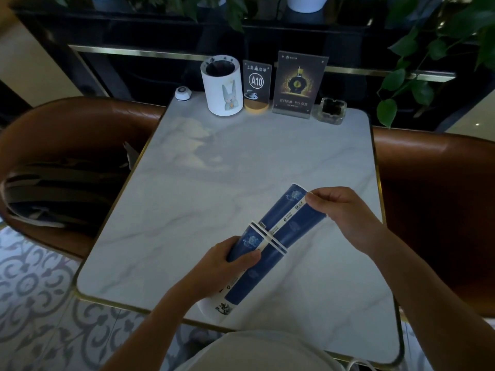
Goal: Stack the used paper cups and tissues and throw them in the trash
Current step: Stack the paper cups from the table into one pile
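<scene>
Blue paper cups with white rims (270, 236) are nested into a long stack held tilted above the near part of the marble table (241, 156). My left hand (227, 261) grips the lower cups around their middle. My right hand (345, 210) pinches the far cup at its upper end. No tissues are visible. A white cylindrical bin with a rabbit picture (222, 85) stands open-topped at the table's far edge.
Along the far edge stand a call button (183, 92), an A10 table sign (256, 85), an acrylic advert stand (297, 85) and a glass ashtray (330, 111). Brown leather chairs (67, 135) flank the table; plants hang at the right.
</scene>
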### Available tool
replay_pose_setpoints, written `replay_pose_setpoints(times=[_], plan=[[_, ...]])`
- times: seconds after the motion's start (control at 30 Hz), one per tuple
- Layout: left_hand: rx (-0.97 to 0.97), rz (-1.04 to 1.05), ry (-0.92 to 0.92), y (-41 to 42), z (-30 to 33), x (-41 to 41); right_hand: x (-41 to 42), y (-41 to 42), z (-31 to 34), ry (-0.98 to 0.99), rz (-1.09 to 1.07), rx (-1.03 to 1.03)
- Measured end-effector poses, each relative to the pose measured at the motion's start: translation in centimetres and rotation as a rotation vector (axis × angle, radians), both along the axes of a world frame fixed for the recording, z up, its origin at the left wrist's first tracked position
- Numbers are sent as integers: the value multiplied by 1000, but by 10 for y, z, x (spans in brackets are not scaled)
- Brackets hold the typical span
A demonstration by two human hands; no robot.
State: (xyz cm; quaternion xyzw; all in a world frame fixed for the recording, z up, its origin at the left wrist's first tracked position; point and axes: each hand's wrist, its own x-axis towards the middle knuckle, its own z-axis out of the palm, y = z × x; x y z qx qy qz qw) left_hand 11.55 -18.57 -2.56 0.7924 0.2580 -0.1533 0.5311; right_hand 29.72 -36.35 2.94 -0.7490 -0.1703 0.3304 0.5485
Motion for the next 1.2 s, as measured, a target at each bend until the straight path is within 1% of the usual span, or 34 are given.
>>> replay_pose_setpoints(times=[0.23, 0.43, 0.6, 0.77, 0.87, 1.0, 1.13, 1.2], plan=[[8, -56, 0, 4, 3, 2, -16, 3, -1, 20, 51, -18], [0, -50, -18, 5, 12, 2, -36, 11, 3, 45, 95, 15], [-54, -29, -42, 9, 15, 2, -52, 19, 3, 88, 173, 45], [-102, -30, -52, 9, 13, 0, -61, 22, 1, 90, 178, 46], [-91, -45, -58, 9, 13, -2, -65, 21, -4, 38, 199, 37], [-25, -79, -81, 8, 16, -4, -83, 22, -7, -143, 274, 0], [46, -145, -90, 12, 20, -9, -97, 17, -11, -208, 346, -13], [52, -153, -101, 11, 19, -13, -103, 13, -13, -221, 335, -5]])
